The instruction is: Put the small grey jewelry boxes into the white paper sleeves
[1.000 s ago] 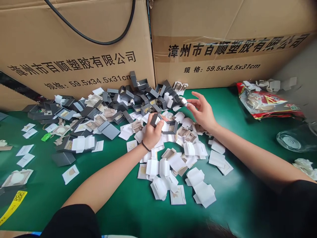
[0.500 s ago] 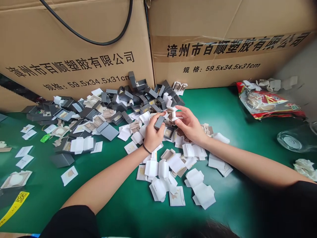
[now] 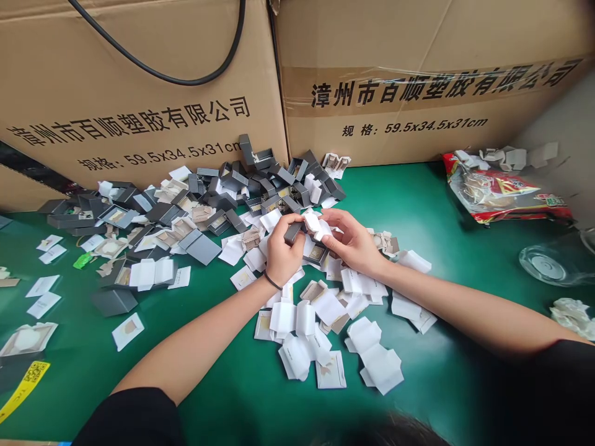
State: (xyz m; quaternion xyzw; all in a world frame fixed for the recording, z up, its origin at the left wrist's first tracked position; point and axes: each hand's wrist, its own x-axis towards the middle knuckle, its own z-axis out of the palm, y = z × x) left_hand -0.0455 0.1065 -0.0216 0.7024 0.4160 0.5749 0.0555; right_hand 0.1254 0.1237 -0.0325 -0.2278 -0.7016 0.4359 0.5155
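Head view: what lies by the near edge of the table [image 3: 223, 378]?
Creased white card inserts [image 3: 382, 367], flaps splayed, on smooth green.
And each grip?
Left hand [image 3: 284, 251] clasps a dull, straight-sided dark-grey box [image 3: 292, 233], partly covered, between near and far edges; right hand [image 3: 352, 243] pinches a folded white insert [image 3: 317, 225] just beside it.
Beyond?
Heaped grey boxes [image 3: 233, 179] along the far edge, then cardboard cartons [image 3: 395, 37].

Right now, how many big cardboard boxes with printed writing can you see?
2. The left box stands at the back, with a black cable hanging in front; the right box stands beside it. Others may be hidden behind.
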